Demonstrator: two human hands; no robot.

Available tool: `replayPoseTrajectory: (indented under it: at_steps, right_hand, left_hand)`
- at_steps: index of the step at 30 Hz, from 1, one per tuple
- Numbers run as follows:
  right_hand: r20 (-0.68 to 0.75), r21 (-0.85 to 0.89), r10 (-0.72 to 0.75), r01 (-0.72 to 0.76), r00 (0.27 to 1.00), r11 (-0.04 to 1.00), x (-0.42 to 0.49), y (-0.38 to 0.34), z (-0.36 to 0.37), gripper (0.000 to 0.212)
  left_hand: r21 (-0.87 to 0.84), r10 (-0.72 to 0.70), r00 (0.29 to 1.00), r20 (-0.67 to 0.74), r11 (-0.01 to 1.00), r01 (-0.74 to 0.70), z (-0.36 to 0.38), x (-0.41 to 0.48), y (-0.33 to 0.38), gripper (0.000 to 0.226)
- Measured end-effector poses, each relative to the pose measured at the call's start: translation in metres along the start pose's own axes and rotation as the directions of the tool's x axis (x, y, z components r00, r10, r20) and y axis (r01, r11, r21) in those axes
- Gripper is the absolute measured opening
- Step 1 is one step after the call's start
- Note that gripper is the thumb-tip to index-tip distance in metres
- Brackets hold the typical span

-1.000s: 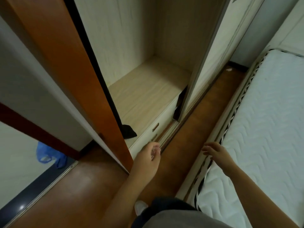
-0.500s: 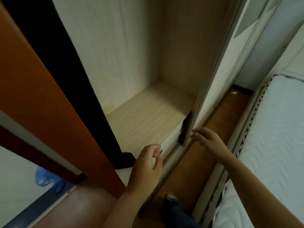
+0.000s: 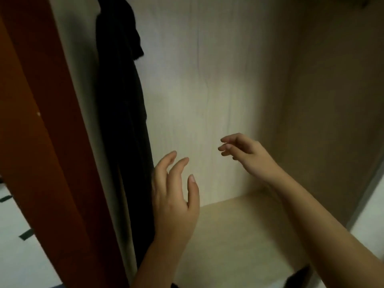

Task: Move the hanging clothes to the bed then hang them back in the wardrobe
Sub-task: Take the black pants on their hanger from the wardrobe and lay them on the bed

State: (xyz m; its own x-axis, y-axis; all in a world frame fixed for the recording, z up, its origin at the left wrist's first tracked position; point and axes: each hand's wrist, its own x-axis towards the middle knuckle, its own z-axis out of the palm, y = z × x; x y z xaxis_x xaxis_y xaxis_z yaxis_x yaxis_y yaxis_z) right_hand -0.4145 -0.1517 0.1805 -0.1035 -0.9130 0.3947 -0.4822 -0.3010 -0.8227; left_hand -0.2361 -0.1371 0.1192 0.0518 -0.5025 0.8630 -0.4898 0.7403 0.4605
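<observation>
A long black garment (image 3: 122, 125) hangs at the left side of the open wardrobe (image 3: 218, 90), reaching from the top of the view down past the shelf. My left hand (image 3: 174, 196) is raised inside the wardrobe with its fingers spread, right beside the garment's right edge and holding nothing. My right hand (image 3: 247, 151) is held up further right in front of the pale back panel, fingers apart and curled a little, also holding nothing. The hanger and the rail are out of view.
An orange-brown door panel (image 3: 41, 142) stands at the left, in front of the garment. A pale wooden shelf (image 3: 239, 235) forms the wardrobe's floor. The right side wall (image 3: 332, 111) closes the compartment. Pale flooring (image 3: 18, 246) shows at the lower left.
My view has tilted up from the floor and bed into the wardrobe. Both hands have risen and moved forward into the compartment, the left one nearing the black garment.
</observation>
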Motion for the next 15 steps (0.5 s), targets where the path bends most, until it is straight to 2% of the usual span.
replayPoseTrajectory:
  at_steps: [3,6,10,13,15]
  right_hand:
    - [0.061,0.05,-0.126,0.123,0.99,0.991,0.038,-0.028,0.002,0.015]
    - [0.096,0.096,-0.24,0.231,0.966,0.968,0.068,-0.06,0.008,0.021]
    - [0.105,0.152,-0.355,0.338,0.929,0.929,0.103,-0.102,0.019,0.013]
    - [0.075,0.224,-0.399,0.374,0.914,0.9,0.126,-0.13,0.028,0.017]
    - [0.074,0.248,-0.426,0.397,0.902,0.884,0.135,-0.148,0.034,0.023]
  left_hand:
    - [0.13,0.093,0.975,-0.201,0.989,-0.067,-0.003,0.034,0.001,0.035]
    - [0.238,0.076,0.952,-0.296,0.971,-0.003,-0.006,0.067,0.001,0.041]
    - [0.365,0.084,0.917,-0.389,0.928,0.07,-0.015,0.105,-0.001,0.052]
    - [0.342,0.038,0.898,-0.439,0.931,0.128,-0.025,0.124,0.001,0.058]
    - [0.274,-0.04,0.917,-0.396,0.948,0.159,-0.03,0.136,0.003,0.063]
